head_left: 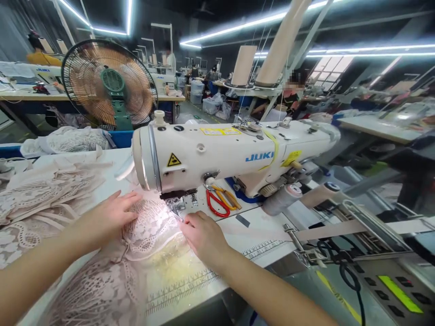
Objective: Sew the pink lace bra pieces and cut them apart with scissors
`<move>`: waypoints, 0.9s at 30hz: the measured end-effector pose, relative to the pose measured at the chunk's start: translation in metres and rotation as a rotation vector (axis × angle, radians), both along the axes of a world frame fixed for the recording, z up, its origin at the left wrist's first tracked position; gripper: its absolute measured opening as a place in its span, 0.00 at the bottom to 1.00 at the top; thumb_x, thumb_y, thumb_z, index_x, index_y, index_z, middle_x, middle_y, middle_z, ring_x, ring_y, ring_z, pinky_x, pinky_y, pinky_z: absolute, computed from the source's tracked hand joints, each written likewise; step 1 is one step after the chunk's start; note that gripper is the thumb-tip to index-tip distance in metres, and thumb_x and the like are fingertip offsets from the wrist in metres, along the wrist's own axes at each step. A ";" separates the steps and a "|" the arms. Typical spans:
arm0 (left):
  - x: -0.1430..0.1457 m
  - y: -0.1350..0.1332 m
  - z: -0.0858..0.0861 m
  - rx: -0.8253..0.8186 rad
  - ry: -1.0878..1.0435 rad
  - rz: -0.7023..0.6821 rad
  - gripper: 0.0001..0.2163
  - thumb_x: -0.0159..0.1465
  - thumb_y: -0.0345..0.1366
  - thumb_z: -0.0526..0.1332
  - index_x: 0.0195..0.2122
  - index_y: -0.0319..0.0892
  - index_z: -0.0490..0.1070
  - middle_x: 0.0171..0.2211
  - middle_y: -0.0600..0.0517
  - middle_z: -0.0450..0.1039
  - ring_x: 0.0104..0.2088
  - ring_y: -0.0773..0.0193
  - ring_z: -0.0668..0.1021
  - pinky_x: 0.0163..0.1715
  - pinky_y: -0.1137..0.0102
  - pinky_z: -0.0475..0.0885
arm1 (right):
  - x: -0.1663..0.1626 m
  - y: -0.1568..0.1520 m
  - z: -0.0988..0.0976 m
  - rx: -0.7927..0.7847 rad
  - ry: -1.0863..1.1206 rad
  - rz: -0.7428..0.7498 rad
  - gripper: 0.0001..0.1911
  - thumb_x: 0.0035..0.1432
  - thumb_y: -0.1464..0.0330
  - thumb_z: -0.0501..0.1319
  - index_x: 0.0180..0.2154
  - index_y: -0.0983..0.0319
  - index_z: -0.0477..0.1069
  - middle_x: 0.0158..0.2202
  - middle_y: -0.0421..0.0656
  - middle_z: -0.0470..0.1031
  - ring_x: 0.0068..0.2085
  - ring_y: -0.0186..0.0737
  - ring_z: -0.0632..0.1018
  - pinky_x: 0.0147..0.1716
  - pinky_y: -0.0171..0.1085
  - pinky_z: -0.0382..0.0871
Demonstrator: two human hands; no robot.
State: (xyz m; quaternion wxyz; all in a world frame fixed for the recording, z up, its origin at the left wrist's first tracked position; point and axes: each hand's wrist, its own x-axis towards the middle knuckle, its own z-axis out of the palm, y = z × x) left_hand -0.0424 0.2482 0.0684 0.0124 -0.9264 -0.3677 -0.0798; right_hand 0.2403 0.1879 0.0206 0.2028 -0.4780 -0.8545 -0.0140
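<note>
A white sewing machine stands across the table, its presser foot down on pale pink lace fabric. My left hand lies flat on the lace left of the needle, fingers stretched out. My right hand sits just right of the presser foot, fingers curled and pinching the lace edge. More of the lace is piled to the left and hangs off the table's front edge.
Red and orange scissors lie behind the needle under the machine arm. A large fan stands at the back left. A thread cone and a tape strip lie at the right. Another person sits behind.
</note>
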 end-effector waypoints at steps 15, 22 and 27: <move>0.054 -0.065 -0.045 0.156 -0.112 -0.261 0.15 0.68 0.31 0.54 0.54 0.48 0.72 0.52 0.48 0.75 0.37 0.57 0.76 0.35 0.63 0.68 | 0.000 -0.010 -0.010 0.179 -0.068 0.188 0.11 0.56 0.78 0.56 0.23 0.61 0.63 0.26 0.39 0.67 0.30 0.36 0.63 0.29 0.35 0.53; 0.049 -0.030 -0.033 0.016 -0.234 -0.434 0.16 0.71 0.28 0.49 0.49 0.47 0.75 0.49 0.49 0.78 0.51 0.57 0.75 0.57 0.60 0.65 | -0.003 -0.009 -0.003 0.140 -0.121 0.185 0.07 0.52 0.78 0.56 0.28 0.61 0.67 0.29 0.39 0.69 0.31 0.38 0.64 0.30 0.37 0.53; 0.048 -0.012 -0.031 -0.128 -0.249 -0.412 0.17 0.73 0.32 0.47 0.47 0.50 0.77 0.43 0.47 0.79 0.47 0.58 0.77 0.52 0.60 0.71 | -0.006 -0.007 -0.002 0.171 -0.098 0.171 0.08 0.54 0.76 0.55 0.33 0.62 0.71 0.29 0.41 0.69 0.31 0.39 0.63 0.31 0.39 0.51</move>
